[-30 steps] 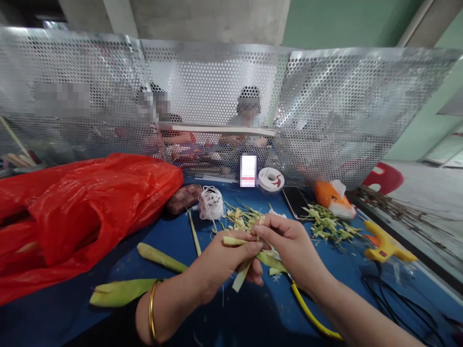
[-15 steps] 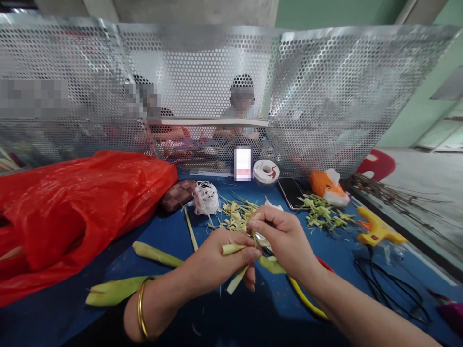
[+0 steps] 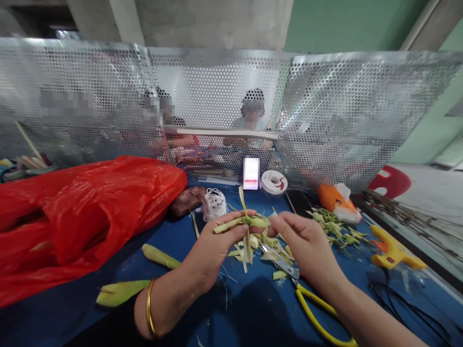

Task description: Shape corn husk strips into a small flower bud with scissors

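My left hand (image 3: 211,248) pinches pale green leaf strips (image 3: 248,220) crossed and joined at a small knot, with ends sticking out up, down and sideways. My right hand (image 3: 307,236) is closed just to the right of them, thumb pressed to fingers. What it pinches is too small to make out. Below it lie scissors (image 3: 284,265) with yellow handles, their blades among leaf cuttings (image 3: 255,241). A thin white thread (image 3: 227,277) hangs below my left hand. Behind the hands sits a tangled bundle of white string (image 3: 215,205).
A red plastic bag (image 3: 108,207) covers the left side. Leaf pieces (image 3: 159,256) lie before it. A white spool (image 3: 274,182), a phone (image 3: 297,201), a tissue pack (image 3: 338,202) and a yellow glue gun (image 3: 396,250) stand farther off. A perforated metal screen (image 3: 217,86) closes the back; people sit behind it.
My right hand has moved away from the leaf strips to the right. My left hand has turned the strips, so their crossed ends now show. The view has shifted, and the scissors are more exposed.
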Motion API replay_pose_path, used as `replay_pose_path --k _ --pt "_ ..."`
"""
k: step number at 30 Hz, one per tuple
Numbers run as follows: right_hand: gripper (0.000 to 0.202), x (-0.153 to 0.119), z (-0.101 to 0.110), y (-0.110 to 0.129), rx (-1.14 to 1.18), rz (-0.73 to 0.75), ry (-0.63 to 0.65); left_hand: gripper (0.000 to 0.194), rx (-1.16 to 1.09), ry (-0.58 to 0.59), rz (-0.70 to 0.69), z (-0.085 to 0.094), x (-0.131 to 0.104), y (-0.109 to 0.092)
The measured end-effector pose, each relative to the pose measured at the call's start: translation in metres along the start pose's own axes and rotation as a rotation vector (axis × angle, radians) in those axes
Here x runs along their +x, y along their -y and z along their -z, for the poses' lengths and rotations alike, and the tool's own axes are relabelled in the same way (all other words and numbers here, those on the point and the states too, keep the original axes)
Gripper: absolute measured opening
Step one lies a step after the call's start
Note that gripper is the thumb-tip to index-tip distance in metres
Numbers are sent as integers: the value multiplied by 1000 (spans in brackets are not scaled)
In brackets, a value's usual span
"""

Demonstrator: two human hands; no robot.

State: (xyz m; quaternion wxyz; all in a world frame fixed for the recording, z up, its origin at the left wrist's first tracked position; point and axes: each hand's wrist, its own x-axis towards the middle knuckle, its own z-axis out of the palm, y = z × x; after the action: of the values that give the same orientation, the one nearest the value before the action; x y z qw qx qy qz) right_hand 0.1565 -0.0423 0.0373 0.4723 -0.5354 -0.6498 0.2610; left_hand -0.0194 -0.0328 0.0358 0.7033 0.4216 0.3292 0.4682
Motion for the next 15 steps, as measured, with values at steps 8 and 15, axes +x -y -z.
replay_pose_path --k 8,15 --pt "35 -10 -16 7 101 -28 292 32 89 -78 -67 -6 -3 0" --pt "35 -19 -32 5 242 -12 252 31 147 -92 -50 -10 -5 2"
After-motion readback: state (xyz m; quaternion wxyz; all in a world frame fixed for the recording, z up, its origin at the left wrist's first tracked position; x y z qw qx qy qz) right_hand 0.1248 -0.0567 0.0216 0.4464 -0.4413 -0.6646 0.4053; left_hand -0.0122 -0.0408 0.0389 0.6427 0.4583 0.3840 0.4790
